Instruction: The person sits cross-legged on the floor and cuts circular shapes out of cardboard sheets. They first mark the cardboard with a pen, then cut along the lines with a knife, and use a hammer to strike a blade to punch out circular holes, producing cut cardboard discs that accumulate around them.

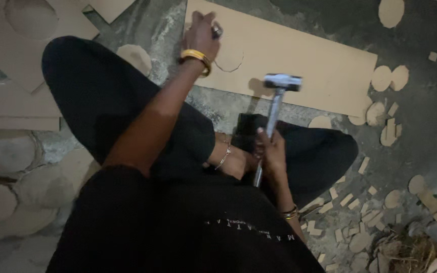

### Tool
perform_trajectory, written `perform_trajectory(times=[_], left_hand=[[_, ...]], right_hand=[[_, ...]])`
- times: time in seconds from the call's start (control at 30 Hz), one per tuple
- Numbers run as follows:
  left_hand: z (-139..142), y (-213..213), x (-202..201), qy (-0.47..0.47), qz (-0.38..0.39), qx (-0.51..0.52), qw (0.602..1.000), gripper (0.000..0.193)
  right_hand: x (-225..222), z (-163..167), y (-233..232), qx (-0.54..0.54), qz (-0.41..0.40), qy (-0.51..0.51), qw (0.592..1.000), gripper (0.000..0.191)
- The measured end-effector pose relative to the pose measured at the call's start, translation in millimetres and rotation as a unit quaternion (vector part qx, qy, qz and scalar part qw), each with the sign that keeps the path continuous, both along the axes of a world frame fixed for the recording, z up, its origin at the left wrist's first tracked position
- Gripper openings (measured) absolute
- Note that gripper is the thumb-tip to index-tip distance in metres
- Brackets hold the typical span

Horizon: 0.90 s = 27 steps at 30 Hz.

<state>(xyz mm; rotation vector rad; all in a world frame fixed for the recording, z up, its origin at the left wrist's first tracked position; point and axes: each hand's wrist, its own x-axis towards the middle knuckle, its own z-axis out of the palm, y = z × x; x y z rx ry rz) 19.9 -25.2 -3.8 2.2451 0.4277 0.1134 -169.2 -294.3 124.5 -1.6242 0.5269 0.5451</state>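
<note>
Rough grey concrete floor (pixel 426 126). Flat tan cardboard sheet (pixel 304 60) lies on it, rectangular, with a circle scored near its left end. Left hand (pixel 202 34) on that end, fingers pinched around a small metal punch (pixel 217 31). Right hand (pixel 271 151) below the sheet, fingers wrapped round a steel hammer (pixel 274 108), head over the sheet's near edge. Round cardboard discs (pixel 389 78) and small strips right of the sheet.

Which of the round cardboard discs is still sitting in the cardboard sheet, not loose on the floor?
The partly cut tan cardboard disc beside the left hand, outlined in the long tan cardboard sheet; the others lie loose around it.
</note>
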Motion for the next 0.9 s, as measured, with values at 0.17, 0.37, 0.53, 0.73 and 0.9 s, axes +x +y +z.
perform_trajectory(times=[0.17, 0.37, 0.53, 0.73, 0.9], left_hand=[[7, -13, -5, 0.102, -0.073, 0.072, 0.989, 0.051], [-11, -57, 0, 0.022, -0.083, 0.299, 0.95, 0.038], [-20, -46, 26, 0.042, -0.059, 0.277, 0.958, 0.036], [-15, -35, 40, 0.084, -0.075, 0.228, 0.967, 0.041], [-7, -36, 43, 0.1, -0.09, 0.197, 0.971, 0.04]], right_hand=[[0, -24, 7, 0.113, -0.005, 0.105, 0.988, 0.019], [3, -33, 8, 0.094, 0.006, 0.118, 0.988, 0.02], [5, -35, 10, 0.065, -0.007, 0.133, 0.989, 0.021], [7, -41, 14, 0.082, 0.004, 0.116, 0.99, 0.02], [6, -42, 15, 0.06, -0.003, 0.125, 0.99, 0.019]])
